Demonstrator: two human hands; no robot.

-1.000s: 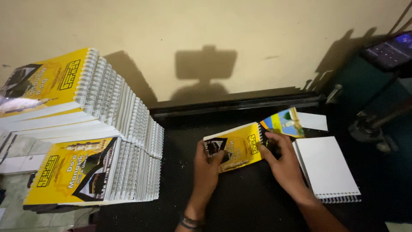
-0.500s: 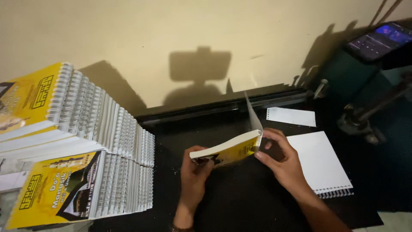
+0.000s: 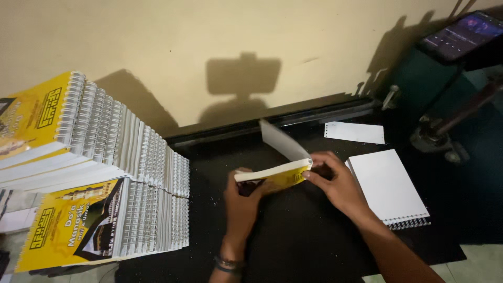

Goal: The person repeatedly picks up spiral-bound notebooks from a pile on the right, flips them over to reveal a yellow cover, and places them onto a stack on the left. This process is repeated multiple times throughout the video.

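Observation:
A thin yellow-covered booklet [image 3: 277, 175] is held tilted above the black table [image 3: 293, 246], its white page edge facing me. One white sheet [image 3: 282, 140] stands up from its right end. My left hand [image 3: 242, 204] grips the booklet's left end from below. My right hand [image 3: 335, 183] holds the right end, fingers at the raised sheet.
Two tall stacks of yellow spiral-bound booklets [image 3: 99, 173] fill the left side. A white spiral-bound pad [image 3: 390, 188] lies to the right, a loose white sheet [image 3: 354, 132] behind it. A phone on a stand [image 3: 461, 36] is at upper right. A beige wall is behind.
The booklet lay flat with its cover showing; both hands have lifted and tipped it on edge, and a sheet now stands up. The view has shifted down and left.

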